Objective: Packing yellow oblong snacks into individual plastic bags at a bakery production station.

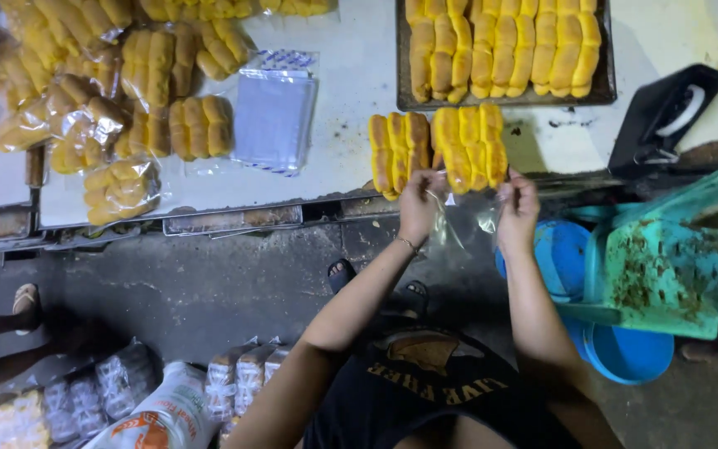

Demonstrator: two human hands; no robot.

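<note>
A clear plastic bag (459, 220) hangs open at the edge of the table (351, 108), stretched between a person's two hands just below two slabs of yellow bread rolls (438, 150) that sit at that edge. The left hand (419, 204) pinches one side of the bag's mouth between thumb and fingers; the right hand (517, 208) pinches the other side the same way, fingers pressed together on the thin film. A thin bracelet (409, 244) circles the left wrist.

Judged from the hold, the work goes best if both pinches stay near the rim and pull apart evenly, so the mouth opens wide and square to the nearer slab, which overhangs the bag; a lopsided grip would likely let the film fold shut or snag on the soft crust.

Beyond the slabs, a dark baking tray (504, 101) carries more rows of rolls. Left of the slabs lies a stack of empty clear bags (274, 116), and farther left a heap of already bagged rolls (110, 108). Right of the slabs rests a black tape dispenser (666, 116). Below the table's right end stand a blue bucket (629, 353) and a green soiled scoop (666, 274). On the grey floor (209, 283) well left of the bag, more wrapped loaves (243, 378) are stacked, and another person's sandalled foot (25, 303) shows.
</note>
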